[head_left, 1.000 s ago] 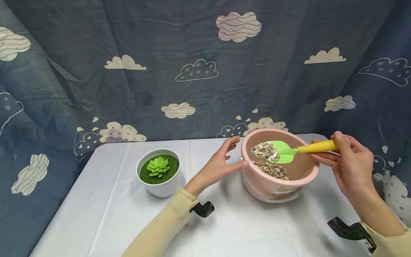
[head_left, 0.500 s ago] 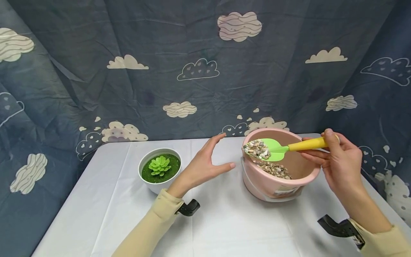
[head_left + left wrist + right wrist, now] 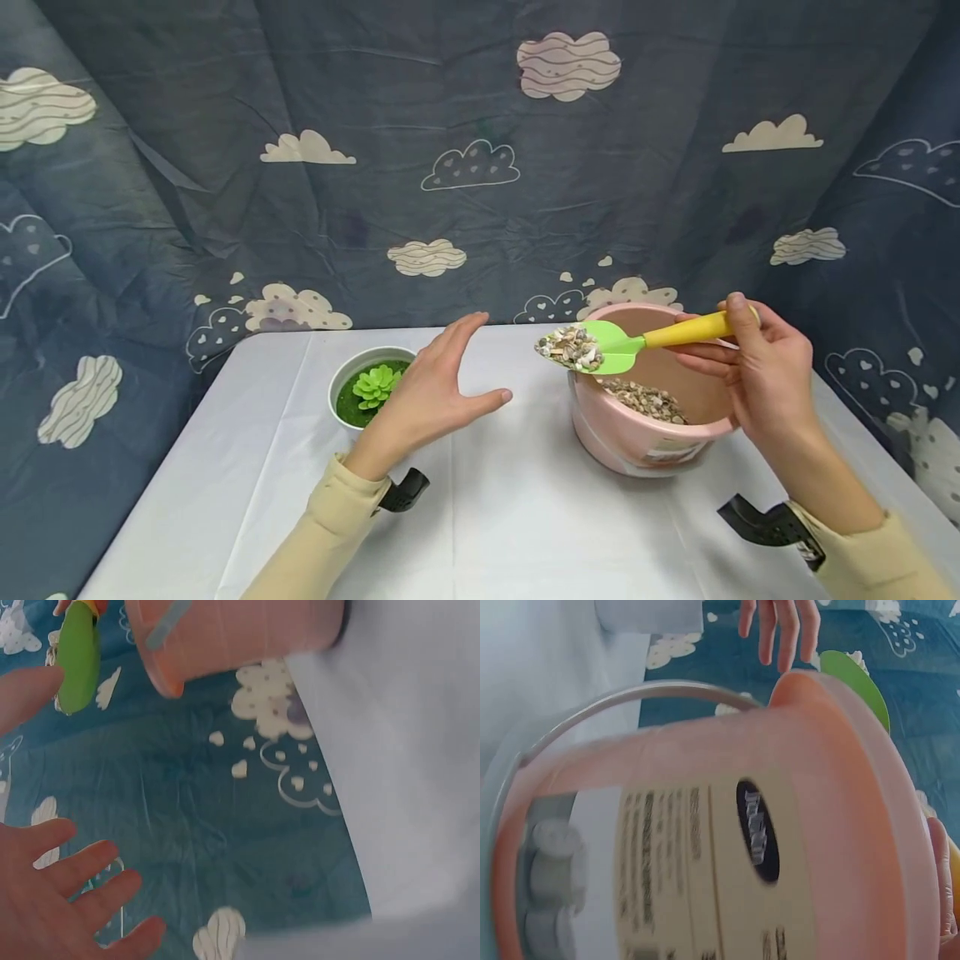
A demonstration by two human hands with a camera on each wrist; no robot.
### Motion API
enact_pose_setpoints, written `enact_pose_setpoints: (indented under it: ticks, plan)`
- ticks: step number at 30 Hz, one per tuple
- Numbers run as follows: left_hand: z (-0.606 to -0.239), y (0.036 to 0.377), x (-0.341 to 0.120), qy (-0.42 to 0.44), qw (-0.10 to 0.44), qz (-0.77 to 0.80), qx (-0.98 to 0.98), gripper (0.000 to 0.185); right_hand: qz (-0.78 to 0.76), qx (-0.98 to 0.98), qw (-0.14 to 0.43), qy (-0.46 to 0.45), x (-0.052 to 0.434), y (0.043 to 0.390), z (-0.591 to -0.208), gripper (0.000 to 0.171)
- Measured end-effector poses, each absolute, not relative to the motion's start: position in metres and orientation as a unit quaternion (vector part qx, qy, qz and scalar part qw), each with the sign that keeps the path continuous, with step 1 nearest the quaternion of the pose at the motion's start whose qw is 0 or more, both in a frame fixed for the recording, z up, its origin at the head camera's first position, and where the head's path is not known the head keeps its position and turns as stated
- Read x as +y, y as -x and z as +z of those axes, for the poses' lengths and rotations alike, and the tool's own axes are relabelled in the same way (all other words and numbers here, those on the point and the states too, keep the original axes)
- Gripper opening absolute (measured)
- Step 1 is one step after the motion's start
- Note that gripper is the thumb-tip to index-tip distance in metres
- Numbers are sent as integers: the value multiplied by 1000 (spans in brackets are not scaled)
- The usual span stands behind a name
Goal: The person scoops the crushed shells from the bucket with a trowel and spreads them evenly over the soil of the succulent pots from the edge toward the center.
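My right hand (image 3: 772,367) grips the yellow handle of a small garden trowel (image 3: 619,348) with a green blade. A heap of mixed pebbles (image 3: 573,347) lies on the blade, which is level and reaches past the left rim of a pink bucket (image 3: 637,446). More gravel (image 3: 647,402) lies inside the bucket. Holding nothing, my left hand (image 3: 423,392) hovers with fingers extended and thumb apart, overlapping a white pot (image 3: 347,371) in the head view. A green succulent (image 3: 375,386) stands in that pot. In the left wrist view the trowel (image 3: 78,660) appears beyond my thumb.
A white cloth covers the table (image 3: 480,533). Behind it hangs a dark blue curtain (image 3: 360,217) with cloud prints. The bucket's pale handle (image 3: 652,694) hangs down along its side, and a printed label (image 3: 697,877) is on its wall.
My right hand has carried the loaded trowel leftward, from over the bucket to past its left rim. My left hand has moved left, away from the bucket toward the potted succulent.
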State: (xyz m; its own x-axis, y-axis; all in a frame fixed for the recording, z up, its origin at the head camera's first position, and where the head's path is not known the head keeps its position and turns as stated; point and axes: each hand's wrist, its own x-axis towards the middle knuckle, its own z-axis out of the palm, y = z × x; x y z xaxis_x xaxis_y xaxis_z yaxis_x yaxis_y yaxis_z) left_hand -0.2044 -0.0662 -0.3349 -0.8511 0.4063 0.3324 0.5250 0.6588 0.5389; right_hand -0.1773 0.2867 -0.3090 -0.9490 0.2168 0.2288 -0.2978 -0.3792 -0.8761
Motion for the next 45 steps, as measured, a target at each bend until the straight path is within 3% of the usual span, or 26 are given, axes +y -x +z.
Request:
enact_pose_setpoints:
  ticks: [7, 15, 25, 34, 45]
  plan:
    - [-334, 198, -96, 231, 101, -304, -919, 90, 826, -543, 142, -47, 271, 181, -307, 38]
    - [-338, 186, -132, 177, 60, -348, -919, 96, 834, -530, 137, -73, 255, 181, -306, 34]
    - [-356, 186, -171, 143, 69, -385, -909, 109, 845, -510, 137, -89, 236, 185, -303, 32]
    - [-374, 191, -187, 93, 25, -419, -903, 122, 835, -530, 123, -81, 219, 189, -303, 37]
    - [-391, 194, -199, 87, -4, -473, -877, 123, 838, -522, 86, -130, 194, 198, -305, 34]
